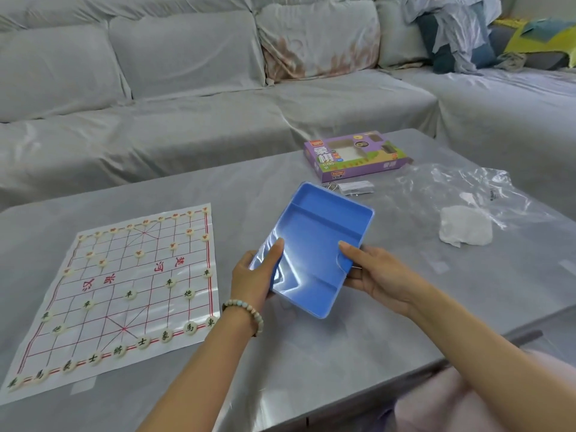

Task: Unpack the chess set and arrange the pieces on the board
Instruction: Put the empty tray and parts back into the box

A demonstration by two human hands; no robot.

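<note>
Blue plastic tray (314, 244) held tilted above the grey worktop (311, 369). Gripped at its near left edge by the left hand (252, 275), thumb over the rim; pinched at the right edge by the right hand (374, 272). Well apart to the left, paper board (124, 291) lying flat, pieces (142, 342) lining its near and far edges. Beyond the tray, purple box (355, 157); towards the right edge, clear bag (461, 182). Bare worktop between board and tray.
</note>
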